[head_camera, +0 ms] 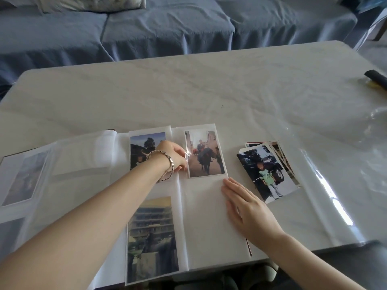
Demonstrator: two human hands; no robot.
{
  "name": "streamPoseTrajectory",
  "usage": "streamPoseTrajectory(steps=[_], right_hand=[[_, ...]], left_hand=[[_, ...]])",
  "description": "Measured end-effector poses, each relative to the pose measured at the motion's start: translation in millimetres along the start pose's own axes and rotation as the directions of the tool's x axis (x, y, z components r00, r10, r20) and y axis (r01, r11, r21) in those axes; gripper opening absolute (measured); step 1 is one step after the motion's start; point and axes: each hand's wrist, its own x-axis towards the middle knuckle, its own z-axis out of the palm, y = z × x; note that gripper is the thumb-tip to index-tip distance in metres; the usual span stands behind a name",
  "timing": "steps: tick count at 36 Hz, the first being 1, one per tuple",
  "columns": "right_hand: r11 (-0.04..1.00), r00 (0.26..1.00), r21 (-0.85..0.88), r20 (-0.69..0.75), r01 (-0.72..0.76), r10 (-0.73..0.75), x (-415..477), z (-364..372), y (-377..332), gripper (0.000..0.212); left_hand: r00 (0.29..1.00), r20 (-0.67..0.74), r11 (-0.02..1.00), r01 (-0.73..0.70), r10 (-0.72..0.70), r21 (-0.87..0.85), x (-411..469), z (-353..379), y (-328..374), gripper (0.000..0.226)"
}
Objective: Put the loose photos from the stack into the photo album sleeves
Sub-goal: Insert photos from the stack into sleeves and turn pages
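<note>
A white photo album (201, 227) lies open at the table's near edge. Its right page holds a street photo (206, 153) in the upper sleeve; the lower sleeve below it looks blank. The page to the left carries a tree photo (144, 143) above and a building photo (151, 237) below. My left hand (173, 156), with a bracelet at the wrist, pinches the clear sleeve edge beside the street photo. My right hand (243, 208) lies flat with straight fingers on the right page's outer edge. The loose photo stack (270, 170) sits fanned just right of the album.
The table (188, 91) has a pale cloth under clear plastic. A dark object (377, 77) lies at its far right edge. A blue-covered sofa (167, 28) stands behind the table. More album pages (41, 174) spread to the left.
</note>
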Motion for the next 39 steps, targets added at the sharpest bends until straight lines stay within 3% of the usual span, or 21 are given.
streamPoseTrajectory(steps=[6,9,14,16,19,22,25,33,36,39], right_hand=[[1.0,1.0,-0.002,0.006,-0.018,0.018,0,0,-3,0.037],[0.999,0.998,0.019,0.062,-0.03,0.029,4,-6,-3,0.033],[0.992,0.992,-0.017,-0.003,-0.124,0.124,13,-28,9,0.024],[0.968,0.969,-0.06,-0.063,-0.244,0.24,16,-35,17,0.027],[0.874,0.881,-0.158,0.046,-0.459,0.471,19,-41,30,0.047],[0.822,0.822,-0.249,0.138,-0.512,0.553,18,-45,35,0.058],[0.824,0.825,-0.321,0.179,-0.466,0.536,19,-46,36,0.06],[0.851,0.838,-0.342,0.241,-0.399,0.49,26,-57,35,0.031],[0.853,0.847,-0.309,0.202,-0.421,0.492,29,-61,35,0.031],[0.844,0.842,-0.327,0.2,-0.425,0.501,30,-63,37,0.039]], left_hand=[[0.996,-0.012,0.993,-0.087,0.088,0.077,-2,0,-1,0.013],[0.974,-0.047,0.921,-0.195,0.224,0.338,-6,3,-4,0.012],[0.884,-0.173,0.807,-0.295,0.434,0.512,-22,18,-19,0.038],[0.868,-0.101,0.717,-0.33,0.486,0.614,-28,25,-31,0.058],[0.896,0.043,0.593,-0.329,0.443,0.735,-34,30,-54,0.075],[0.923,0.093,0.575,-0.308,0.372,0.758,-35,28,-75,0.072],[0.923,0.095,0.563,-0.307,0.374,0.767,-34,20,-86,0.067],[0.885,0.083,0.651,-0.397,0.458,0.647,-40,-3,-96,0.056],[0.834,0.104,0.61,-0.476,0.542,0.633,-42,-8,-95,0.051],[0.682,0.178,0.435,-0.622,0.71,0.651,-43,-11,-90,0.041]])
